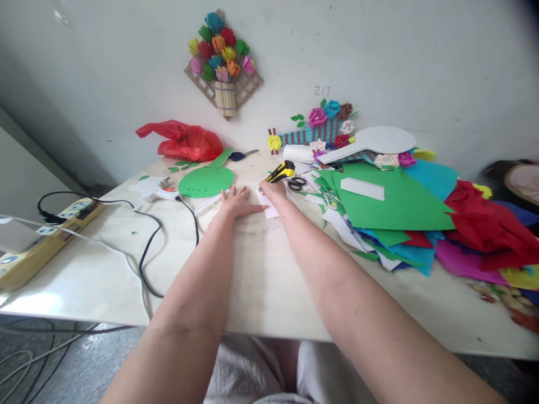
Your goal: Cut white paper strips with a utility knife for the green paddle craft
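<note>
My left hand (238, 203) lies flat on the pale table (261, 280), fingers stretched out, with its fingertips on a small white piece of paper (269, 210). My right hand (274, 189) is closed around a yellow and black utility knife (281, 171), held just beyond that paper. A green round paddle-shaped cutout (206, 180) lies to the left of my left hand.
Black-handled scissors (297, 183) lie right of the knife. A heap of coloured paper sheets (396, 205) fills the right side. A glue gun (158, 193) with black cord, a yellow power strip (40, 241) and a red plastic bag (185, 141) sit left. Paper-flower crafts (221, 56) hang on the wall.
</note>
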Demonstrator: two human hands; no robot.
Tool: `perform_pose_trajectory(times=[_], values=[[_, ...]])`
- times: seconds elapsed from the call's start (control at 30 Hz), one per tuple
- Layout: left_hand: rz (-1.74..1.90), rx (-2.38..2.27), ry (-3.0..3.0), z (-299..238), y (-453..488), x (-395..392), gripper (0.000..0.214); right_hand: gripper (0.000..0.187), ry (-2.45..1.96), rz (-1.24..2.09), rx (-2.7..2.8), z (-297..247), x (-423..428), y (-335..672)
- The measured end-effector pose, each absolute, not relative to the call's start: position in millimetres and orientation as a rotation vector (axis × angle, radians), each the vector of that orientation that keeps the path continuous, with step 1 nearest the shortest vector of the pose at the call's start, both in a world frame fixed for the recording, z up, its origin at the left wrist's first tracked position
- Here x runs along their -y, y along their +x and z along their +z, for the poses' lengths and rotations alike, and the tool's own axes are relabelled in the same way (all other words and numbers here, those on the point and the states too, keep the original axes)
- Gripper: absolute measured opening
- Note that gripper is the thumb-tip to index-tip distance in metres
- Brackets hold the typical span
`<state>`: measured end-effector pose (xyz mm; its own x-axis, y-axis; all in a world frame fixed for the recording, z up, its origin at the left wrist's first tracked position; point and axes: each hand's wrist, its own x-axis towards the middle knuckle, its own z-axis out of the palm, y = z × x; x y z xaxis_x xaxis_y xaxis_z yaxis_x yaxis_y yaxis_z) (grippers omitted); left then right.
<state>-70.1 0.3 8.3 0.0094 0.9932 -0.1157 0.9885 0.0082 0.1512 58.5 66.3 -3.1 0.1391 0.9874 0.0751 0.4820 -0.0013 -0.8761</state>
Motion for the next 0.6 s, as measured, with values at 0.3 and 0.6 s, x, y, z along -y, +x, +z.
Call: perform_pose_trajectory(times=[0.3, 0.6], values=[[0.034, -2.093, 2.086, 8.7, -69.0, -0.1, 0.108, 0.013, -1.608, 0.808, 1.473, -2.6, -66.4, 58.8], [0.039, -2.091, 2.096, 7.4, -70.0, -0.5, 0.109, 0.011, -1.584, 0.814, 1.473, -2.4, -66.9, 58.2]])
